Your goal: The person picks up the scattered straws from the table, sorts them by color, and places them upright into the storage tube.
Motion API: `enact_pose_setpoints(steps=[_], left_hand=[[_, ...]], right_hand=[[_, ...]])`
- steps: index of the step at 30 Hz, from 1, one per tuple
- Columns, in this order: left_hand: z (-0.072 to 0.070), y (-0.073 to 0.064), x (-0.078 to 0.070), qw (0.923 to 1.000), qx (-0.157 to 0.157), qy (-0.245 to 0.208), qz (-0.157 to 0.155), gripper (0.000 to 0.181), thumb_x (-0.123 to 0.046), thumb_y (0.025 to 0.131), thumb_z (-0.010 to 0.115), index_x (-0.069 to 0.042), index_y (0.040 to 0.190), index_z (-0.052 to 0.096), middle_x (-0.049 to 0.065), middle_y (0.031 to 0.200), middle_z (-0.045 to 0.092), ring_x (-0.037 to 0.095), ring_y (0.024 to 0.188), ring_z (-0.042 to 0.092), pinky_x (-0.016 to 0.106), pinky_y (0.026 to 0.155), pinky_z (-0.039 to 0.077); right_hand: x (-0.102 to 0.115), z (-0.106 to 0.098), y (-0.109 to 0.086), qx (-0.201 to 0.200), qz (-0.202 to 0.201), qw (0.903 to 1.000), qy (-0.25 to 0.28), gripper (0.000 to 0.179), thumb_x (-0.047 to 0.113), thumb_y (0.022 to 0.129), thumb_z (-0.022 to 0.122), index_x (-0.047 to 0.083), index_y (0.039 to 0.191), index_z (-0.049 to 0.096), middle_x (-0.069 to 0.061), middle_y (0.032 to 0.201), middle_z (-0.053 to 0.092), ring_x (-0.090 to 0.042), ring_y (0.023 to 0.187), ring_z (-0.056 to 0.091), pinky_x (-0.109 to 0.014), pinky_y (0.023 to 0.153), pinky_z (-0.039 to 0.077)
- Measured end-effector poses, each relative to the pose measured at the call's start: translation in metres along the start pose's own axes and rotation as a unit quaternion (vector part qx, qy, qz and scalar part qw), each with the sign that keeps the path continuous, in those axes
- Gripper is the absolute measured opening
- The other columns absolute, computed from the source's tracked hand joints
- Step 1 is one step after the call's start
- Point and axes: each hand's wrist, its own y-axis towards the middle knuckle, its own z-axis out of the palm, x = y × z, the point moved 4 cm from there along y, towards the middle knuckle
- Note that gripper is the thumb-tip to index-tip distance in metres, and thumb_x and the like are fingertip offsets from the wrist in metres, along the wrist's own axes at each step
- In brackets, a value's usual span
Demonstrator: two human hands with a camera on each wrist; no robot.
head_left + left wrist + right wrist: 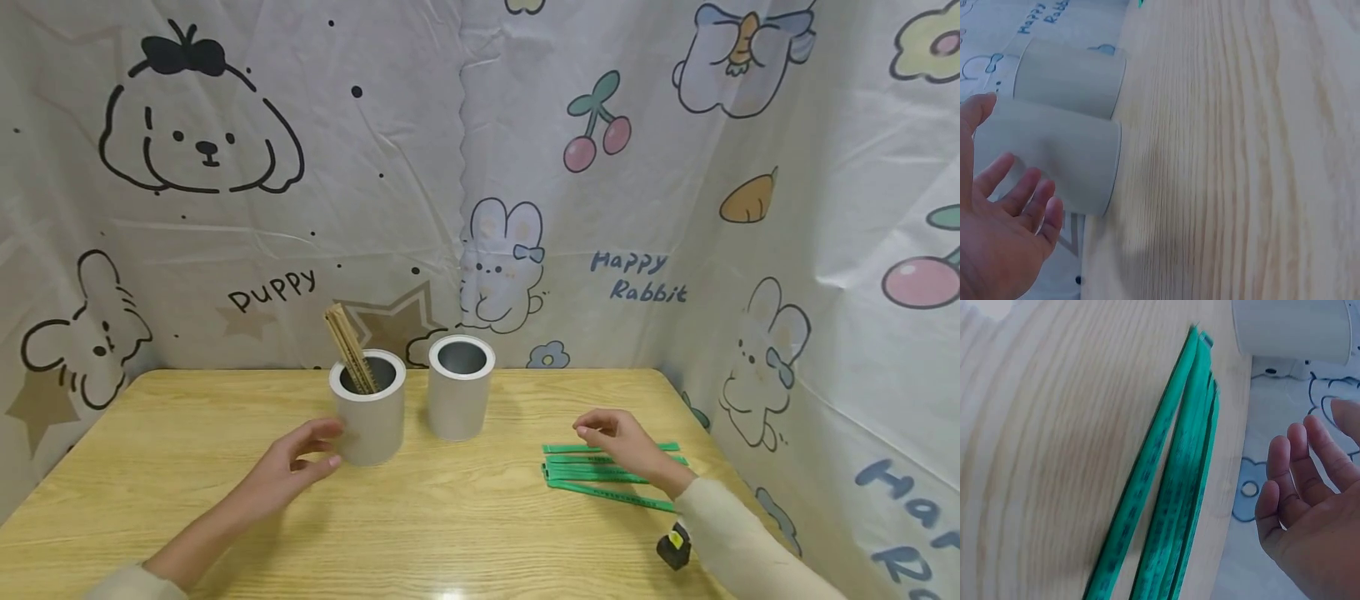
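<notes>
My left hand (279, 471) is beside a white cylindrical canister (372, 432), fingers loosely bent and thumb apart, holding nothing. In the left wrist view the fingertips (1038, 178) overlap the canister's wall; whether they touch it I cannot tell. A bundle of thin tan sticks (347, 343) with dark markings leans out of that canister. To its right stands a second white canister (459, 408), with no contents visible inside its mouth. My right hand (628, 446) hovers over several long, thin green strips (1175, 469) with dark print, which lie side by side; its fingers are relaxed and grip nothing.
A small black object with a yellow patch (675, 546) sits near my right sleeve. The wooden table (450, 533) ends at a cartoon-printed cloth (375, 167) behind and on the right.
</notes>
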Motion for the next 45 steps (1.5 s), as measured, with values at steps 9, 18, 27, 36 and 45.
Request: enact_pose_setpoints(steps=[9, 18, 27, 36, 45], left_hand=[[0.025, 0.004, -0.012, 0.9976, 0.053, -0.039, 0.019, 0.044, -0.016, 0.1, 0.062, 0.0, 0.139, 0.052, 0.023, 0.139, 0.056, 0.016, 0.117, 0.058, 0.025, 0.084, 0.051], [0.051, 0.013, -0.023, 0.9964, 0.07, -0.044, 0.02, 0.052, -0.021, 0.101, 0.062, 0.0, 0.146, 0.048, 0.027, 0.143, 0.053, 0.039, 0.125, 0.053, 0.026, 0.09, 0.048], [0.086, 0.03, -0.026, 0.9947, 0.081, -0.063, 0.008, 0.06, -0.022, 0.1, 0.063, -0.003, 0.153, 0.04, 0.025, 0.154, 0.044, 0.049, 0.14, 0.04, 0.047, 0.105, 0.047], [0.12, 0.045, -0.019, 0.9949, 0.045, -0.077, -0.048, 0.074, -0.022, 0.096, 0.069, -0.011, 0.158, 0.03, 0.018, 0.162, 0.035, 0.044, 0.15, 0.03, 0.064, 0.115, 0.034], [0.134, 0.059, -0.014, 0.9951, 0.019, -0.064, -0.073, 0.098, -0.025, 0.095, 0.07, -0.006, 0.163, 0.002, 0.021, 0.17, 0.005, 0.047, 0.156, 0.008, 0.066, 0.122, 0.017]], right_hand=[[-0.015, -0.011, -0.006, 0.027, 0.015, 0.9994, -0.016, 0.042, 0.025, 0.105, 0.057, -0.008, 0.131, 0.059, -0.029, 0.134, 0.06, -0.036, 0.11, 0.064, -0.038, 0.091, 0.057], [-0.036, -0.021, -0.002, 0.049, 0.015, 0.9982, -0.03, 0.037, 0.023, 0.102, 0.061, -0.004, 0.128, 0.065, -0.025, 0.132, 0.064, -0.026, 0.113, 0.066, -0.023, 0.09, 0.054], [-0.052, -0.028, 0.0, 0.044, 0.046, 0.9975, -0.029, 0.037, 0.023, 0.101, 0.063, -0.003, 0.128, 0.066, -0.024, 0.134, 0.064, -0.024, 0.112, 0.063, -0.029, 0.09, 0.054], [-0.06, -0.031, 0.002, 0.033, 0.071, 0.9968, -0.013, 0.039, 0.022, 0.1, 0.065, -0.003, 0.129, 0.065, -0.024, 0.132, 0.064, -0.017, 0.107, 0.064, -0.033, 0.09, 0.057], [-0.065, -0.034, 0.003, 0.033, 0.076, 0.9965, -0.014, 0.038, 0.02, 0.099, 0.066, -0.004, 0.129, 0.064, -0.025, 0.13, 0.064, -0.022, 0.108, 0.064, -0.033, 0.09, 0.057]])
